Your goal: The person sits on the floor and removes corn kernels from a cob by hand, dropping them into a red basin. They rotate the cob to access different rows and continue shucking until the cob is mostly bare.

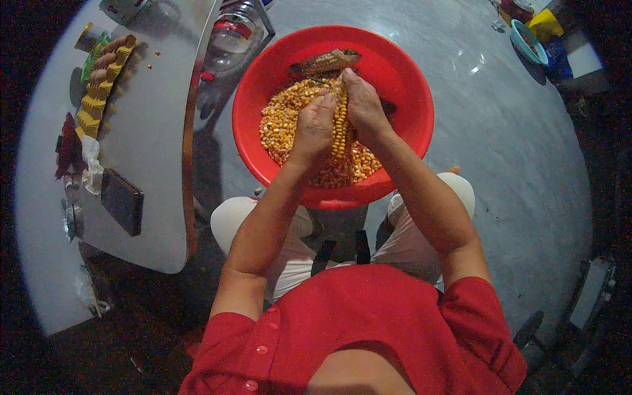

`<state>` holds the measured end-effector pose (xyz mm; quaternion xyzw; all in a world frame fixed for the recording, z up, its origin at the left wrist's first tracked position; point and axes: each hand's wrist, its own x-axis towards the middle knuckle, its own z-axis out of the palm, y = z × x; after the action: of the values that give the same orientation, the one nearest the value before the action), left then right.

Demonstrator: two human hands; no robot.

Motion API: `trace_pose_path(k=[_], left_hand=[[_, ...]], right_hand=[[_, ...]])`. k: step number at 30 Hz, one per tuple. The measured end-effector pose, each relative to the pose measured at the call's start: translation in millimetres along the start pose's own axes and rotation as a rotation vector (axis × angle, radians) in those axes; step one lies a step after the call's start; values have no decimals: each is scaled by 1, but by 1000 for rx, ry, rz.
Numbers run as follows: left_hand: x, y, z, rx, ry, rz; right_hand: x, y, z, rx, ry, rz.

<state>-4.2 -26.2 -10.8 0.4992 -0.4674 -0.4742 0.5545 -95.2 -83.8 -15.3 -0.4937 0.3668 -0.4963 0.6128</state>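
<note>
A red plastic basin (412,108) is before me, over my knees. My left hand (317,126) and my right hand (364,101) grip a partly shelled yellow corn cob (339,129) between them, above the basin. The cob points away from me, with rows of kernels still on it. Loose corn kernels (281,121) lie in the basin beneath and to the left. Another corn cob (330,61), with pale kernels and dark ends, lies near the basin's far side. A dark piece, partly hidden by my right hand, is to the right.
A table (163,148) on the left holds an egg carton (98,98) and a dark flat case (122,201). A clear plastic bottle (232,37) with a red cap stands left of the basin. A light blue bowl (528,43) is at the far right on the grey floor (503,148).
</note>
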Motion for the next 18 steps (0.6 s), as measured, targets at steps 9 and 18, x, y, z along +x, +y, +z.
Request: trace_pose_path(k=[9,18], left_hand=[[0,10,-2,-606,-140,-275],[3,-11,6,-9,74,36]], right_hand=[[16,8,-12,83,-1,160],[15,6,-10,80,-45,205]])
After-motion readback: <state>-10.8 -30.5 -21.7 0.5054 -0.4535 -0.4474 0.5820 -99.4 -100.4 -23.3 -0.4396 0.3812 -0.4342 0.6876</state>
